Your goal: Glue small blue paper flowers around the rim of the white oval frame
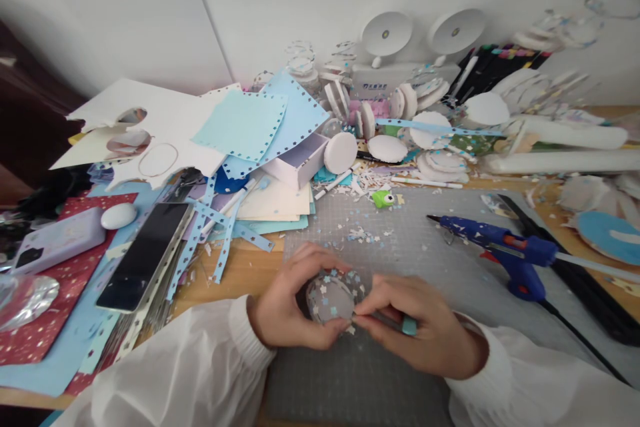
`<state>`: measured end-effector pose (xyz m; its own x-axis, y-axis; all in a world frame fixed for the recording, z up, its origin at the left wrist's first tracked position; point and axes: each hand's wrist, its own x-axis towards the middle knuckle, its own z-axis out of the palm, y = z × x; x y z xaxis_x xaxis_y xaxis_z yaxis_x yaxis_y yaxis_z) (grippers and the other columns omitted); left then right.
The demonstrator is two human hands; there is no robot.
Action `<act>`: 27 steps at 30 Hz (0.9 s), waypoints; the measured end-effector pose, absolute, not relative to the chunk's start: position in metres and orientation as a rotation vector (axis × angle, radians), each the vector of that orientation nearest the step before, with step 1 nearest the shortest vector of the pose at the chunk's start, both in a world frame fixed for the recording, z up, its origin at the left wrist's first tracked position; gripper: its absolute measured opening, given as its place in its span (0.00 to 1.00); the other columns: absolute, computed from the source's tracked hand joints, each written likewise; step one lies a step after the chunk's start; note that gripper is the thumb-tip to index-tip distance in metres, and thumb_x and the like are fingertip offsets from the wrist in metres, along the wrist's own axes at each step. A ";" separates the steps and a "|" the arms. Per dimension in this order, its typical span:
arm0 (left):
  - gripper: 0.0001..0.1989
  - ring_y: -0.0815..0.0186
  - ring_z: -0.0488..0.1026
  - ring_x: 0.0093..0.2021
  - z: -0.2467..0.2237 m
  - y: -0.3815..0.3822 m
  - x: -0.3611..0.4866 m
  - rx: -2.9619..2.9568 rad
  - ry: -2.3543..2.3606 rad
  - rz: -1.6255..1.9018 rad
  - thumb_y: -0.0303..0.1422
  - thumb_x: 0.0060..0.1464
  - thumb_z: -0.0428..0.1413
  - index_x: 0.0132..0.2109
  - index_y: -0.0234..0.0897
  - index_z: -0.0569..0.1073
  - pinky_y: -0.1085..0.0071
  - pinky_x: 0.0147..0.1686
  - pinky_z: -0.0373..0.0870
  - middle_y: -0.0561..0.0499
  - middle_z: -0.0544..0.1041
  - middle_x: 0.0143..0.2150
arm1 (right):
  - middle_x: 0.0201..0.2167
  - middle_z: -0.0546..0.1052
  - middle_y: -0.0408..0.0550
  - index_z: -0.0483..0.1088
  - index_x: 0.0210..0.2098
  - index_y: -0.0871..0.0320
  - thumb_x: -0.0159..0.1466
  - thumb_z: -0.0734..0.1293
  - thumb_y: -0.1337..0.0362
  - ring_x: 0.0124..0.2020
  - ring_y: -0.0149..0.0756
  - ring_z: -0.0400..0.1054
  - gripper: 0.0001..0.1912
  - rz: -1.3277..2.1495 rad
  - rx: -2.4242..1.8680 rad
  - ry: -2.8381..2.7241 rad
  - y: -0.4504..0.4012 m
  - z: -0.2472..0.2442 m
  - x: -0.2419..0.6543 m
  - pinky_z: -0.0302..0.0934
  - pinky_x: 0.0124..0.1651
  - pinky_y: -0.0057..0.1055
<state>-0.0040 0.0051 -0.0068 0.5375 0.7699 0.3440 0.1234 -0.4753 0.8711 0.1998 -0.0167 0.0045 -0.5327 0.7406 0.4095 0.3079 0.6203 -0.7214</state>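
My left hand [300, 300] curls around a small clear round container [330, 299] dotted with white and pale-blue paper stars. Its fingers wrap the far and near sides, and a pale disc shows inside. My right hand [415, 323] is closed, with thumb and fingertips pinched at the container's right rim. A slim tool with a teal end [409, 325] lies in that hand; its kind and tip are hidden by the fingers. Loose paper stars [370, 236] are scattered on the grey cutting mat [310, 387] beyond the hands.
To the right lies a blue glue gun [500, 240] with its cord, beside a long black bar [575, 273]. A green star punch [383, 198] sits at the mat's back. Punched blue paper [285, 113], a phone [145, 257] and white discs [341, 152] crowd the left and back.
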 end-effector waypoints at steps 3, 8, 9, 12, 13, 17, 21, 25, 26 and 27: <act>0.27 0.58 0.69 0.43 -0.009 0.006 -0.004 1.927 0.734 0.968 0.30 0.37 0.64 0.48 0.37 0.69 0.62 0.44 0.65 0.45 0.72 0.42 | 0.17 0.63 0.36 0.67 0.29 0.58 0.58 0.66 0.72 0.19 0.22 0.58 0.04 0.751 -0.827 -2.114 -0.017 0.007 0.199 0.50 0.23 0.21; 0.27 0.58 0.69 0.43 -0.011 0.007 -0.004 1.935 0.747 0.997 0.31 0.38 0.64 0.49 0.38 0.69 0.63 0.44 0.65 0.45 0.72 0.42 | 0.16 0.62 0.35 0.67 0.28 0.59 0.57 0.66 0.72 0.17 0.21 0.56 0.04 0.726 -0.854 -2.118 -0.018 0.008 0.199 0.49 0.22 0.21; 0.26 0.58 0.69 0.43 -0.011 0.006 -0.004 1.935 0.745 1.001 0.31 0.39 0.64 0.49 0.38 0.69 0.63 0.44 0.65 0.45 0.72 0.42 | 0.16 0.61 0.35 0.67 0.28 0.59 0.57 0.66 0.72 0.17 0.21 0.56 0.04 0.725 -0.858 -2.119 -0.018 0.008 0.199 0.49 0.22 0.20; 0.26 0.59 0.69 0.42 -0.011 0.006 -0.005 1.938 0.736 1.008 0.31 0.40 0.64 0.49 0.37 0.69 0.63 0.44 0.65 0.45 0.73 0.41 | 0.15 0.60 0.34 0.67 0.27 0.59 0.57 0.66 0.73 0.17 0.21 0.55 0.05 0.715 -0.865 -2.113 -0.018 0.005 0.198 0.49 0.22 0.20; 0.26 0.59 0.69 0.42 -0.011 0.006 -0.005 1.939 0.738 1.005 0.31 0.40 0.64 0.49 0.37 0.69 0.63 0.43 0.65 0.45 0.73 0.41 | 0.15 0.60 0.34 0.66 0.27 0.59 0.57 0.66 0.73 0.16 0.21 0.55 0.05 0.710 -0.867 -2.108 -0.018 0.005 0.199 0.50 0.21 0.20; 0.25 0.58 0.69 0.43 -0.011 0.006 -0.005 1.929 0.749 0.980 0.32 0.40 0.65 0.48 0.37 0.70 0.63 0.44 0.65 0.45 0.73 0.41 | 0.15 0.61 0.34 0.67 0.27 0.58 0.58 0.65 0.72 0.16 0.21 0.55 0.04 0.709 -0.862 -2.111 -0.017 0.005 0.199 0.50 0.21 0.21; 0.25 0.58 0.70 0.42 -0.009 0.008 -0.004 1.931 0.686 0.952 0.33 0.40 0.64 0.48 0.37 0.71 0.63 0.44 0.64 0.45 0.74 0.40 | 0.15 0.62 0.35 0.69 0.28 0.58 0.59 0.65 0.70 0.16 0.22 0.56 0.04 0.759 -0.836 -2.157 -0.016 0.010 0.200 0.51 0.21 0.21; 0.23 0.59 0.70 0.41 -0.006 0.009 -0.003 1.938 0.616 0.935 0.33 0.41 0.63 0.47 0.37 0.72 0.63 0.44 0.64 0.45 0.76 0.39 | 0.15 0.63 0.36 0.70 0.28 0.58 0.60 0.66 0.69 0.17 0.22 0.56 0.04 0.797 -0.819 -2.180 -0.014 0.012 0.200 0.51 0.21 0.21; 0.23 0.59 0.71 0.40 -0.005 0.009 -0.003 1.939 0.601 0.929 0.33 0.41 0.63 0.47 0.37 0.72 0.63 0.43 0.65 0.45 0.76 0.39 | 0.15 0.63 0.36 0.70 0.28 0.58 0.60 0.66 0.69 0.17 0.22 0.56 0.04 0.798 -0.813 -2.178 -0.014 0.012 0.200 0.51 0.21 0.21; 0.22 0.59 0.71 0.40 -0.004 0.009 -0.003 1.940 0.589 0.925 0.33 0.41 0.63 0.47 0.37 0.72 0.63 0.43 0.65 0.45 0.76 0.39 | 0.15 0.63 0.36 0.70 0.28 0.58 0.60 0.66 0.68 0.17 0.22 0.57 0.04 0.799 -0.808 -2.175 -0.014 0.011 0.200 0.52 0.21 0.21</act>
